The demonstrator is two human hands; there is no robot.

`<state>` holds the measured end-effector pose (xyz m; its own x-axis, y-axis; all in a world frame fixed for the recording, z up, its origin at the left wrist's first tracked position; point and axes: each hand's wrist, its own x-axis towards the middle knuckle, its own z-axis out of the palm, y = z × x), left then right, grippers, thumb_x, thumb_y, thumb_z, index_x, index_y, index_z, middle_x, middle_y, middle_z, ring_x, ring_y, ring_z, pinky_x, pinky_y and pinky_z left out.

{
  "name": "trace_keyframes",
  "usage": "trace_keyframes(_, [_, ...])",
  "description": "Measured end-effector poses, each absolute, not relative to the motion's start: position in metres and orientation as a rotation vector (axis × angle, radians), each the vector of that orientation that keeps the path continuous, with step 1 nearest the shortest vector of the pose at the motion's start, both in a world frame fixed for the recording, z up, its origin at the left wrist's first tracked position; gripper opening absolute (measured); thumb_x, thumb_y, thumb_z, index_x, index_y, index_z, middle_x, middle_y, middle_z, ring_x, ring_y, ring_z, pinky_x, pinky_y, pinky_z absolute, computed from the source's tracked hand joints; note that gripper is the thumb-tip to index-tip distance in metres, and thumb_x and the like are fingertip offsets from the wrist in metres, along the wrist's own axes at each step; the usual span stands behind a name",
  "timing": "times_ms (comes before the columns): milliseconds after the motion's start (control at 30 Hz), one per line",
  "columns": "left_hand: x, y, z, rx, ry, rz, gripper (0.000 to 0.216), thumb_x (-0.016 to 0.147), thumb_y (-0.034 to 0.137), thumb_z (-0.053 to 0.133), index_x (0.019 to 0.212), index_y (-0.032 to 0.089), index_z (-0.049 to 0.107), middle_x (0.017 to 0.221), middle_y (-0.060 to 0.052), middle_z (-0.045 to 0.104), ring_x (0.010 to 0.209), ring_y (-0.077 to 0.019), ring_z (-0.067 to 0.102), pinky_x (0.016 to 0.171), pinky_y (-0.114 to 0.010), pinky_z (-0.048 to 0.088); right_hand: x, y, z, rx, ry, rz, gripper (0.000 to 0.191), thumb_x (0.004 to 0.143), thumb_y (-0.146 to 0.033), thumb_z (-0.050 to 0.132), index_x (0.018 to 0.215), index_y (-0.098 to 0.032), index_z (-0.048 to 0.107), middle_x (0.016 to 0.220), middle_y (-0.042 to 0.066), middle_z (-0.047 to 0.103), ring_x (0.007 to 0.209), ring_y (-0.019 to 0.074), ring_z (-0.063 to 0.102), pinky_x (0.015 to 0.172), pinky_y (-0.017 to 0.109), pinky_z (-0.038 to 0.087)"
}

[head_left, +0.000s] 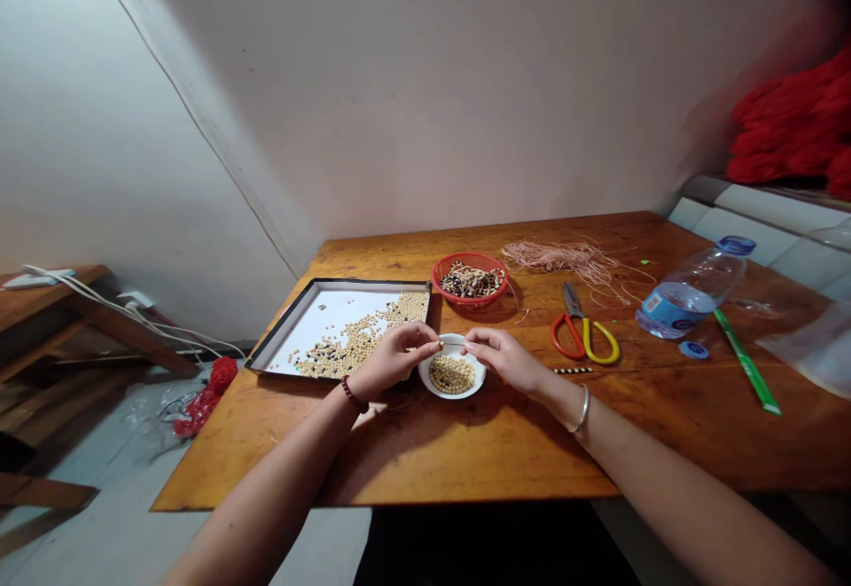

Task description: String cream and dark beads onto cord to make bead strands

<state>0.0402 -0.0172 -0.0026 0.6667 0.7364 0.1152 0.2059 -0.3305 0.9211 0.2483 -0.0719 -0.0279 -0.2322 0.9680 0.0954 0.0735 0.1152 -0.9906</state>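
Note:
Over a small white bowl point(453, 394) of tan and dark beads point(452, 375), both my hands meet with fingertips a short gap apart. My left hand point(392, 357) pinches a small tan bead point(440, 345) between thumb and forefinger. Thumb and finger of my right hand point(506, 357) are closed on a thin pale end that looks like cord. A short row of strung black and tan beads point(573, 371) lies just beyond my right wrist. At left, a shallow black-edged tray point(292, 311) with a white base holds many loose beads point(355, 338).
Behind the bowl stands a red basket point(471, 300) of strung beads. Pink cord point(565, 256) lies tangled nearby. Scissors point(583, 329), a water bottle point(691, 293), its blue cap point(695, 350) and a green strip point(748, 364) are on the right of the wooden table point(479, 462).

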Motion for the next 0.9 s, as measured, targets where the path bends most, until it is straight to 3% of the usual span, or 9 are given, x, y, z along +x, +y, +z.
trace_keyframes(333, [0.0399, -0.0159, -0.0059, 1.925, 0.728, 0.646, 0.027, 0.083, 0.039, 0.06, 0.09, 0.013, 0.061, 0.087, -0.006, 0.065, 0.08, -0.0147, 0.06, 0.071, -0.026, 0.048, 0.2515, -0.0753, -0.029, -1.145, -1.604, 1.012, 0.022, 0.084, -0.035, 0.052, 0.078, -0.015, 0.058, 0.072, 0.001, 0.057, 0.067, 0.0131, 0.051, 0.061, 0.023, 0.038])
trace_keyframes(633, [0.0396, -0.0239, 0.0, 2.47, 0.81, 0.771, 0.016, 0.089, 0.029, 0.053, 0.088, 0.019, 0.066, 0.082, -0.002, 0.066, 0.07, -0.01, 0.055, 0.066, -0.022, 0.042, 0.2526, -0.0797, -0.023, -1.315, -1.789, 0.721, 0.02, 0.086, -0.029, 0.049, 0.08, -0.016, 0.063, 0.073, 0.002, 0.064, 0.067, 0.0145, 0.054, 0.063, 0.024, 0.038])
trace_keyframes(900, [0.0397, -0.0235, -0.0022, 2.516, 0.752, 0.801, 0.018, 0.091, 0.026, 0.051, 0.094, 0.02, 0.067, 0.084, -0.003, 0.066, 0.07, -0.0106, 0.055, 0.066, -0.022, 0.042, 0.2507, -0.0778, -0.0301, -1.272, -1.76, 0.839, 0.022, 0.088, -0.033, 0.049, 0.083, -0.017, 0.062, 0.076, 0.002, 0.063, 0.068, 0.0148, 0.054, 0.061, 0.024, 0.039])
